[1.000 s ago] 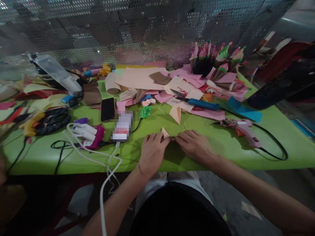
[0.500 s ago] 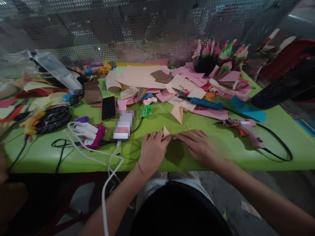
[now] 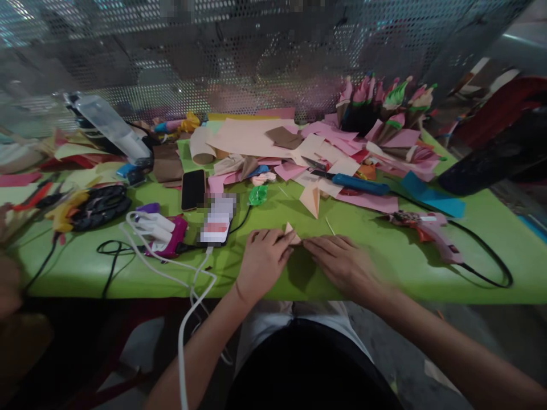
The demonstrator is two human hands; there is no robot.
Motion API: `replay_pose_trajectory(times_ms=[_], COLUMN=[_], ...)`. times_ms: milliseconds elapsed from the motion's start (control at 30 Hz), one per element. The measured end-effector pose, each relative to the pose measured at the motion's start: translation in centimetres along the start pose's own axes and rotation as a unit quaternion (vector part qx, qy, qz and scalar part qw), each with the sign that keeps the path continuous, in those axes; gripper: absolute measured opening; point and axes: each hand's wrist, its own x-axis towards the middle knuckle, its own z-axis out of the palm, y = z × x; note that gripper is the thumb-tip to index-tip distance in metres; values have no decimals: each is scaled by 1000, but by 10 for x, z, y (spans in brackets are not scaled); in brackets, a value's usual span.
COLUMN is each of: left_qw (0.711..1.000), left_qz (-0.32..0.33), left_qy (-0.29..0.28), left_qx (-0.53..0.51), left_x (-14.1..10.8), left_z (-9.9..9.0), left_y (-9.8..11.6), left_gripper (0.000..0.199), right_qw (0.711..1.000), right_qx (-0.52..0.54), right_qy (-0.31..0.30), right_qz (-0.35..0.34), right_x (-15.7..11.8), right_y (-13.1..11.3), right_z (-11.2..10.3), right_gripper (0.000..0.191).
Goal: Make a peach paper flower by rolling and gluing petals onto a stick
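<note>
A small piece of folded peach paper (image 3: 292,234) stands up in a point at the table's front middle. My left hand (image 3: 264,261) is closed on it from the left, fingers bent over the paper, thumb partly hidden. From the right, my right hand (image 3: 339,261) lies low with its fingers stretched out side by side, tips close to the paper's right corner; whether they touch it I cannot tell. Just beyond is another folded peach paper piece (image 3: 310,200). A thin white stick (image 3: 330,226) lies by my right fingers.
A pink glue gun (image 3: 431,228) with a black cord lies at right. A blue-handled cutter (image 3: 361,184) rests among paper scraps. To the left are a charging phone (image 3: 217,221), a dark phone (image 3: 194,189) and a magenta power adapter (image 3: 173,239). Paper cones (image 3: 393,97) stand at the back.
My right fingertips have drawn slightly right and down, away from the paper. More of the folded paper shows beside my left fingers. The whole view has shifted slightly.
</note>
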Motion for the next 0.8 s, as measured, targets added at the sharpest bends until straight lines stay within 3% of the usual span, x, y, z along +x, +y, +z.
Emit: replay_pose_trajectory(times_ms=[167,267,500,800], left_qw=[998,997,997,997], left_qz=[-4,19,23,13], left_qy=[64,73,16,-36], left_qx=[4,24,67,61], left_x=[-15,-23,-25,-16], left_z=[-4,-1,5,-1], left_y=[-3,2,11,10], left_gripper=[30,33,41,43], right_qw=[1000,1000,999,998], right_qx=[6,12,13,30], right_qy=[-1,-5,-8,0], right_qz=[6,17,29,52], right_x=[1,3,4,9], right_y=[0,-1,-2,-1], right_z=[0,1,4,3], right_gripper=[36,38,36,37])
